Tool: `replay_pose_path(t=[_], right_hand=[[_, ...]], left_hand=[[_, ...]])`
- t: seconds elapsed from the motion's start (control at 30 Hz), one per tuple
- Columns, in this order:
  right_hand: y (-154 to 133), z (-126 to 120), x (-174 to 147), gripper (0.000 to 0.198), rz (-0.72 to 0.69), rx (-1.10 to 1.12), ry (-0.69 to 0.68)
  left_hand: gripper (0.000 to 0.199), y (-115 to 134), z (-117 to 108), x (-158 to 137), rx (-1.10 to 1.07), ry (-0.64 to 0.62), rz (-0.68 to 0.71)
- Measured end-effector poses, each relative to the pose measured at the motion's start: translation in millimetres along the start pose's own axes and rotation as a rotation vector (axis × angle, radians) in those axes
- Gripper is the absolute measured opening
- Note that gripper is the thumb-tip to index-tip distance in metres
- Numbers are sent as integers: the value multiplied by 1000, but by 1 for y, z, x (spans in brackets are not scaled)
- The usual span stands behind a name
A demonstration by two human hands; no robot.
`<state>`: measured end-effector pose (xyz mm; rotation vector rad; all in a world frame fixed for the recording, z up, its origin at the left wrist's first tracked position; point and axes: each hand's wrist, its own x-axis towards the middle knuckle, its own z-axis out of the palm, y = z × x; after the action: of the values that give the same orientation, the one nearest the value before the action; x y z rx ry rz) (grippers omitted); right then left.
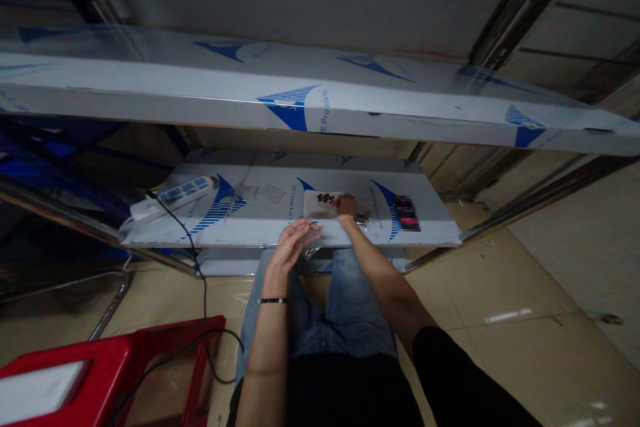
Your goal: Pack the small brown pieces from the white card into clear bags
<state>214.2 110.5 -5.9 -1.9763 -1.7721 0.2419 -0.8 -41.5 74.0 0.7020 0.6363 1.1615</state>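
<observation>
My left hand point(290, 245), with a dark beaded bracelet at the wrist, is over the front edge of the lower shelf. Its fingers are closed on a small clear plastic bag point(312, 248) that hangs past the edge. Farther in, my right hand point(345, 205) reaches down with its fingertips drawn together. It touches a group of small dark brown pieces point(326, 198) lying on a white sheet point(311, 207). What the right fingertips pinch is too small to make out. Beside the right wrist, more small dark pieces point(362, 219) lie in or under clear plastic.
A white power strip point(173, 198) with a black cable lies on the left of the lower shelf point(260, 230). A blurred dark and red item point(407, 213) is at its right. The upper shelf point(220, 97) overhangs the back. A red stool point(120, 353) stands lower left.
</observation>
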Motion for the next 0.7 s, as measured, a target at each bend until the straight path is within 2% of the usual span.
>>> replay_pose_path(t=[0.1,0.23,0.3,0.4,0.47,0.6,0.7], right_hand=[[-4,-14,-5,11,32,89,37],[-20,-38,-17,12,59,419,165],[-34,-51,-30,14,52,583,186],[-58,-71,-60,26,24,898,99],[-73,-84,-85,30,-52,1048,-5],[-93,-100,-126,25,-238,1027,-173],[-102,-103,-138,16,-304,911,-207]], left_hand=[[35,0,0,-1,110,4,-16],[40,-5,-5,1,296,35,-35],[39,-7,-6,1,354,41,-42],[38,-7,-2,-1,400,28,-47],[36,-5,3,-5,430,13,-43],[30,0,12,-12,515,-38,-1],[23,2,16,-16,563,-49,44]])
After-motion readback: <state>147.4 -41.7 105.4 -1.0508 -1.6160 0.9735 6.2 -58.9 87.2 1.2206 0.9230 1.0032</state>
